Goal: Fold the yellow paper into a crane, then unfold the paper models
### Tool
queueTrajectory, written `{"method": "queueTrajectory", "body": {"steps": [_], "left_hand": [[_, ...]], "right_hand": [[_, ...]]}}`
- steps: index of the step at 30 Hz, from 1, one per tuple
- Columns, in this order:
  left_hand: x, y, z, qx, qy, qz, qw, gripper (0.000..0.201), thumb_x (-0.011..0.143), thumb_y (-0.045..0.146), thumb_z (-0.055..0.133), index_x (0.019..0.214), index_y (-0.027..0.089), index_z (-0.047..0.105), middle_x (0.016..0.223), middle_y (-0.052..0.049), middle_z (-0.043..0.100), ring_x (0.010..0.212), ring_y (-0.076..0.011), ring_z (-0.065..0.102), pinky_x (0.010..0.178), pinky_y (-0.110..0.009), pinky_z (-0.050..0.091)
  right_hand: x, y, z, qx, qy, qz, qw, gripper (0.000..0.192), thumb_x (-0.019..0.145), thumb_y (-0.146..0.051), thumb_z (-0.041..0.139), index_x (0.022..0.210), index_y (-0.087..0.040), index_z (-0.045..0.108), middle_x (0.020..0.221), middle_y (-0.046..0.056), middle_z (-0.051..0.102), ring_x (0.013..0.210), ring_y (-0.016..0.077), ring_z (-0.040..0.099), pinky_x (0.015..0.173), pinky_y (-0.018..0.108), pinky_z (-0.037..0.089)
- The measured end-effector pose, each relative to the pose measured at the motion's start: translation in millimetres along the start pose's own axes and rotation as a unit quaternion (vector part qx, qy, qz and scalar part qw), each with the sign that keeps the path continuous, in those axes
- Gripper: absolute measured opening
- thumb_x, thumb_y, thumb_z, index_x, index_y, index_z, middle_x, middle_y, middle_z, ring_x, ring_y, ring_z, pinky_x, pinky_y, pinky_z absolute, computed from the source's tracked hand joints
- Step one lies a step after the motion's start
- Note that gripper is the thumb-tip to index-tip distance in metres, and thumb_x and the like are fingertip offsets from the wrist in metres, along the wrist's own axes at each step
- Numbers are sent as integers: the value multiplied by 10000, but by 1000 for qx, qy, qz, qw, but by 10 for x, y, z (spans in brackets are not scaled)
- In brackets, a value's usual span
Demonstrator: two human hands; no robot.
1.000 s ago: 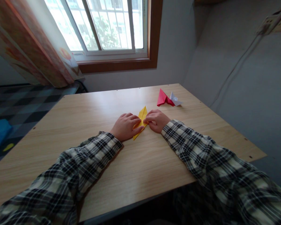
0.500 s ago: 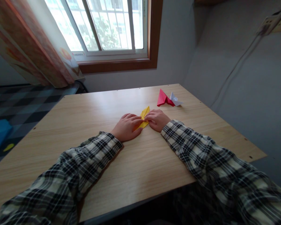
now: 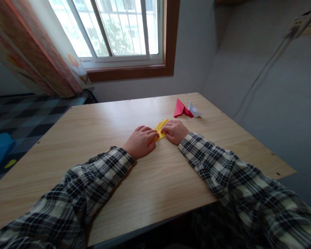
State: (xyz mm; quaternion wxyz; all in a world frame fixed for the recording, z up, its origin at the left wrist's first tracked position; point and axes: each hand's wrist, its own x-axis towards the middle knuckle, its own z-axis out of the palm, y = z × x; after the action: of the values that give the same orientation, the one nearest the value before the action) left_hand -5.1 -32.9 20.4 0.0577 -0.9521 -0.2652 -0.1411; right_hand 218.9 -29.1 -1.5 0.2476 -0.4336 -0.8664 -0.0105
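We steady a yellow folded paper point(image 3: 160, 129) on the tabletop point(image 3: 145, 193), on our side of the red folded paper point(image 3: 180, 109) and to its left. Our left hand point(image 3: 141, 140), half-curled, holds the end farther from the red folded paper; our right hand point(image 3: 175, 132), fingers bunched inward, holds the edge nearer to it, though we cannot tell whether either thumb reaches beneath. We judge the yellow piece light and thin, stiffest along its creases, easily wrinkled and apt to slide. It is best taken, we reckon, by its layered edges, between thumb and finger, with gentle pressure.
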Motion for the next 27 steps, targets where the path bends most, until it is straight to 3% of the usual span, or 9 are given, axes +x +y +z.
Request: {"method": "queueTrajectory", "body": {"steps": [6,11,15,22,27], "left_hand": [[9,-14,37,5,-9,-41,999,182,884,196,475,1006,185,610,1036,-79,701,1031,-249,621,979,-436,446],[11,-68,93,-31,9,-87,996,197,925,260,479,1045,160,599,1039,-107,705,998,-257,636,922,-428,485],[8,-110,99,-60,13,-89,994,271,913,371,573,1089,169,605,1061,-106,707,1004,-268,636,887,-424,497],[6,-146,90,-118,35,-95,988,195,920,357,576,837,196,646,928,-53,707,829,-191,638,762,-321,497],[1,-131,99,-142,38,-83,986,202,945,323,519,856,197,650,927,-52,702,823,-179,637,748,-304,498]], "right_hand": [[-11,-15,5,-9,-4,-5,1000,181,867,-262,592,927,-214,757,1002,72,732,946,232,586,913,399,375],[-2,-20,22,-11,-12,-6,1000,210,825,-377,699,941,-212,757,1002,81,717,972,249,580,925,404,367],[13,-9,35,-19,-18,-10,1000,181,846,-336,681,930,-192,751,972,92,698,949,242,572,901,393,370],[8,15,50,-15,-5,-29,999,185,876,-356,655,865,-193,742,920,81,692,912,227,551,880,381,364],[3,6,46,-20,12,-42,999,287,941,-365,554,805,-179,725,875,85,688,888,220,539,868,375,362]]}}
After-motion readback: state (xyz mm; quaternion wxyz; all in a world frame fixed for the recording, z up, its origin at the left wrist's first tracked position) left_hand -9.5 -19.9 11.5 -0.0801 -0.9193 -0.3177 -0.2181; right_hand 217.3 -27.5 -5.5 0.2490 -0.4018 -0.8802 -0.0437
